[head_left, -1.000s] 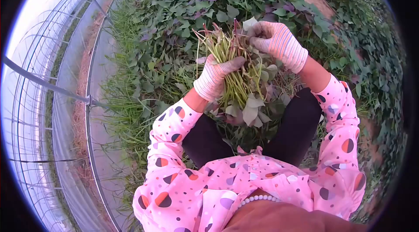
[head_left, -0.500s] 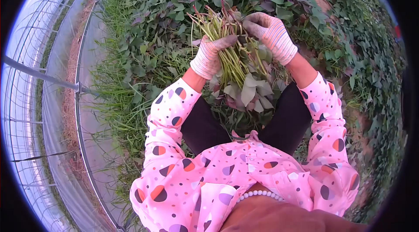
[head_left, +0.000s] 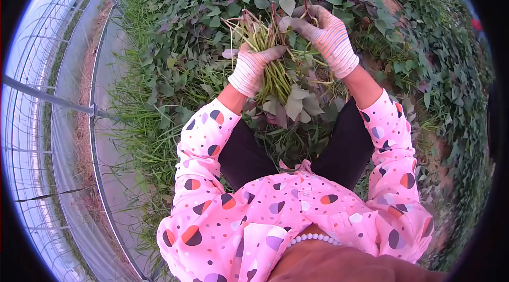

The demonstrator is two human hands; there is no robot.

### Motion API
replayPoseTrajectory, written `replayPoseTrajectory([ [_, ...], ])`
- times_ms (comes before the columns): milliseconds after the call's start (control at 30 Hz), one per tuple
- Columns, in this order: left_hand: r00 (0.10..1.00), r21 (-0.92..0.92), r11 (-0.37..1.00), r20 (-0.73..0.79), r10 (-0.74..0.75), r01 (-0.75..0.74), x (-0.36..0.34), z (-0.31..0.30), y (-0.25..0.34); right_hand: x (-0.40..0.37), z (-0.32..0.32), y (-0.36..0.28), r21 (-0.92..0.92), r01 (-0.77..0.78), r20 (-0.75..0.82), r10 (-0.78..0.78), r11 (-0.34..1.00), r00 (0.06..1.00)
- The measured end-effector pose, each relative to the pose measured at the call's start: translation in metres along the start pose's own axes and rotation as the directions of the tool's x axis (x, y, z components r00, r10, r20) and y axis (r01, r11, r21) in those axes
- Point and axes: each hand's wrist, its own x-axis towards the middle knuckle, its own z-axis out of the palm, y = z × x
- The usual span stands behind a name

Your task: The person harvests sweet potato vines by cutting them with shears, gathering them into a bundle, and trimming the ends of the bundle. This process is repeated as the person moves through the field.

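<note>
A thick bundle of leafy green stems (head_left: 277, 81), probably sweet potato vines, is gripped in my left hand (head_left: 253, 70), the gloved thumb lying across it. Cut ends, some reddish, stick up above that thumb, while broad leaves hang below. My right hand (head_left: 330, 40), in a striped glove with dirty grey fingertips, is closed just right of the bundle's top. A reddish stem pokes up between its fingers, and a pale leaf (head_left: 287, 6) shows beside the fingertips. Part of what the right fingers hold is hidden.
Dense vines with green and purplish leaves (head_left: 212, 22) spread ahead and to the right. Tall grass (head_left: 140, 96) grows on the left, beside a metal pipe frame (head_left: 50, 95) with plastic sheeting. My dark-trousered knees (head_left: 347, 141) are bent on both sides below the bundle.
My right hand has moved slightly up, with a reddish stem now showing between its fingers and a pale leaf by the fingertips. My left hand still grips the bundle, its hanging leaves slightly higher.
</note>
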Motion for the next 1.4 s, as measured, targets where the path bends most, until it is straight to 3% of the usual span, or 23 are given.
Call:
replayPoseTrajectory([
  [33, 1.000, 0.000, 1.000, 0.001, -0.004, 0.004, 0.000, 0.002, -0.003, -0.002, 0.003, -0.004, -0.020, 0.026, -0.012, -0.026, 0.999, 1.000],
  [67, 0.999, 0.025, 0.999, 0.013, 0.031, -0.032, 0.000, 0.006, -0.007, 0.003, 0.001, 0.002, -0.264, 0.103, 0.054, -0.092, 0.959, 0.994],
  [167, 0.998, 0.046, 0.998, 0.040, 0.046, -0.048, -0.003, 0.009, -0.003, 0.008, 0.003, 0.012, -0.102, 0.061, 0.036, -0.058, 0.993, 0.998],
  [233, 0.997, 0.026, 0.999, 0.066, 0.031, -0.033, -0.004, 0.008, 0.007, 0.011, -0.001, 0.008, 0.040, 0.000, -0.081, 0.004, 0.999, 0.997],
  [267, 0.993, -0.032, 0.993, 0.045, 0.111, -0.110, -0.004, 0.009, 0.008, 0.017, -0.004, 0.011, -0.023, 0.071, -0.113, -0.073, 0.997, 0.991],
  [300, 0.992, -0.029, 0.993, 0.040, 0.117, -0.116, -0.003, 0.006, 0.009, 0.020, -0.006, 0.012, 0.069, 0.081, -0.129, -0.072, 0.994, 0.989],
  [367, 0.991, -0.086, 0.991, 0.082, 0.106, -0.099, -0.002, -0.003, 0.009, 0.015, -0.012, 0.003, 0.335, -0.055, -0.103, 0.094, 0.940, 0.990],
  [433, 0.993, -0.096, 0.992, 0.085, 0.086, -0.078, -0.003, -0.007, 0.009, 0.021, -0.020, 0.016, 0.234, -0.006, -0.073, 0.023, 0.972, 0.997],
  [533, 0.983, -0.103, 0.994, 0.174, 0.059, -0.042, -0.002, -0.008, 0.008, 0.022, -0.018, 0.020, 0.147, -0.121, 0.106, 0.106, 0.982, 0.989],
  [567, 0.983, -0.102, 0.994, 0.175, 0.059, -0.042, -0.002, -0.008, 0.007, 0.018, -0.011, 0.013, 0.207, -0.174, 0.129, 0.150, 0.963, 0.980],
  [633, 0.985, 0.022, 0.999, 0.174, 0.023, -0.028, -0.002, -0.008, 0.006, 0.012, -0.006, 0.009, 0.115, -0.272, 0.270, 0.234, 0.955, 0.934],
  [667, 0.982, 0.066, 0.996, 0.182, 0.045, -0.058, -0.001, -0.006, 0.005, 0.010, 0.000, 0.004, 0.011, -0.321, 0.254, 0.308, 0.947, 0.917],
  [700, 0.982, 0.067, 0.996, 0.183, 0.044, -0.057, -0.001, -0.003, 0.005, 0.004, 0.007, -0.002, 0.054, -0.253, 0.252, 0.232, 0.966, 0.940],
  [800, 0.994, 0.111, 0.990, 0.085, 0.074, -0.083, 0.001, -0.005, -0.001, 0.006, 0.014, 0.006, -0.036, -0.276, 0.249, 0.277, 0.960, 0.928],
  [867, 0.992, 0.136, 0.985, 0.073, 0.100, -0.110, 0.003, -0.008, -0.006, 0.008, 0.018, 0.011, -0.104, -0.088, 0.206, 0.108, 0.991, 0.973],
  [1000, 0.993, 0.175, 0.978, 0.069, 0.100, -0.111, 0.001, -0.008, -0.005, 0.007, 0.016, 0.011, -0.123, -0.111, 0.179, 0.132, 0.986, 0.975],
  [1100, 0.994, 0.113, 0.989, 0.064, 0.090, -0.097, -0.001, -0.009, 0.002, 0.007, 0.012, 0.007, 0.050, -0.189, 0.084, 0.185, 0.981, 0.979],
  [1133, 0.994, 0.151, 0.984, 0.058, 0.091, -0.099, -0.001, -0.010, 0.004, 0.006, 0.014, 0.006, 0.133, -0.126, 0.069, 0.117, 0.983, 0.991],
  [1300, 0.991, 0.180, 0.980, 0.123, 0.058, -0.080, -0.003, -0.008, 0.005, 0.009, 0.009, 0.014, 0.111, -0.155, 0.091, 0.145, 0.982, 0.985],
  [1400, 0.985, 0.195, 0.980, 0.174, 0.013, -0.048, 0.000, -0.016, 0.000, 0.009, 0.010, 0.015, 0.061, -0.095, 0.094, 0.089, 0.994, 0.992],
])
